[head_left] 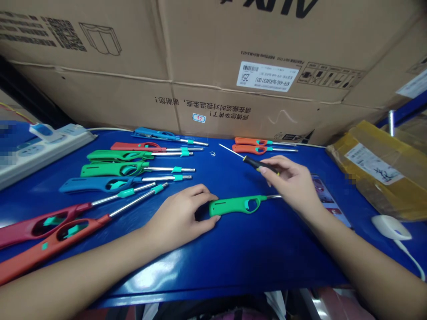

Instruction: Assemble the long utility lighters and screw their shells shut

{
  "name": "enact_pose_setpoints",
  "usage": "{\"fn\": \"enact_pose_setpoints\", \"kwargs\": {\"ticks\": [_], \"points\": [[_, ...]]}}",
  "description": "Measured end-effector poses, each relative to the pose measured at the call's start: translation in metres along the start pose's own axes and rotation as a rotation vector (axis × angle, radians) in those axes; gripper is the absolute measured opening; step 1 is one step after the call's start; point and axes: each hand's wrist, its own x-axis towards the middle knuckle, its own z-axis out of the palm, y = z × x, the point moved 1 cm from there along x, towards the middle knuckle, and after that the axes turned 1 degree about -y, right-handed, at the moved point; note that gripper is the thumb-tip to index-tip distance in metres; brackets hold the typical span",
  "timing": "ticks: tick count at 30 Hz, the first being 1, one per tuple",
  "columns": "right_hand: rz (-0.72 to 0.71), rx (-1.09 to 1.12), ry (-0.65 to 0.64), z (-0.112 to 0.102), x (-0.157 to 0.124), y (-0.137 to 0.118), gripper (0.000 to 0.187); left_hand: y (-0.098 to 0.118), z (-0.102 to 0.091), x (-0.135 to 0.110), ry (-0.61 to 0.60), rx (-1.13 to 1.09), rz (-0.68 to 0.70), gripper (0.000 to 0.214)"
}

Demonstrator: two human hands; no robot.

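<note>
1. The left hand (178,218) pinches the handle end of a green lighter (230,206) just right of it, probably for steadiness.
2. The right hand (293,180) pinches a screwdriver (252,163) by its handle, leaving the shaft free.
3. Orange lighters (245,149) lie beyond it, presumably leaving room.

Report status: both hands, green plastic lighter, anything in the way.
Left hand pinching handle end of green plastic lighter. Right hand holding black-handled metal screwdriver. Lighter's silver tube pointing right, far tip hidden behind right hand.
</note>
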Motion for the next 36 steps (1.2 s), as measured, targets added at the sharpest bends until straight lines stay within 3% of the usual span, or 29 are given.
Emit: {"fn": "enact_pose_setpoints", "kwargs": {"ticks": [7, 14, 19, 25, 36], "points": [[0.124, 0.310, 0.073, -0.015, 0.022, -0.039, 0.025, 0.003, 0.005, 0.001, -0.008, -0.025, 0.032, 0.030], [0.124, 0.558, 0.133, 0.011, 0.030, -0.069, 0.037, 0.006, 0.008, 0.000, -0.006, -0.059, 0.058, 0.033], [0.061, 0.509, 0.086, 0.033, 0.015, -0.063, 0.038, 0.005, 0.004, -0.001, 0.085, -0.132, 0.025, 0.040], [0.071, 0.483, 0.054, 0.039, 0.000, -0.048, 0.037, 0.006, -0.004, 0.001, 0.210, -0.228, -0.032, 0.030], [0.130, 0.469, 0.035, 0.039, -0.005, -0.043, 0.032, 0.008, -0.007, 0.003, 0.208, -0.305, -0.002, 0.016]]}}
